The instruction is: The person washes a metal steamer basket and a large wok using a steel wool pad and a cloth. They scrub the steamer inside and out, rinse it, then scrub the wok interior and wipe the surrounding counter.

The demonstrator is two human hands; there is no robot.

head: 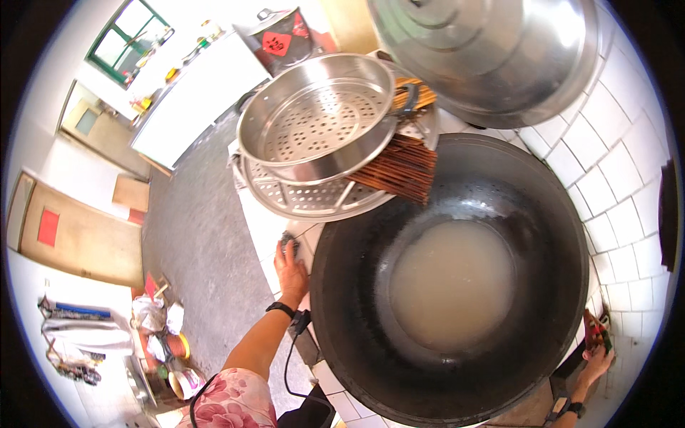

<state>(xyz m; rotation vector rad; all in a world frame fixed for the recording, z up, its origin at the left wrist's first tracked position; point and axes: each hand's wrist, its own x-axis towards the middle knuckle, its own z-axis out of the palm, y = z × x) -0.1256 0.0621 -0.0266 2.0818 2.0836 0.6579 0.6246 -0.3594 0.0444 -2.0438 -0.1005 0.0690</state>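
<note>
My left hand [292,277] is at the tiled edge left of the wok, its fingers on a grey steel wool scourer [289,244]. A large black wok [364,257] is set into the white-tiled stove in front of me. Cloudy, greyish water [452,289] fills its bottom. Beyond the wok's right rim, my right hand [596,366] grips a small red and green item [595,333], perhaps a packet; its exact kind is unclear.
A perforated steel steamer pot [316,166] rests on a round steamer rack [321,211] behind the wok. Dark wooden sticks [401,168] jut over the rim. A big metal lid [492,69] leans on the tiled wall [604,198]. A black cord [289,369] hangs at the left edge.
</note>
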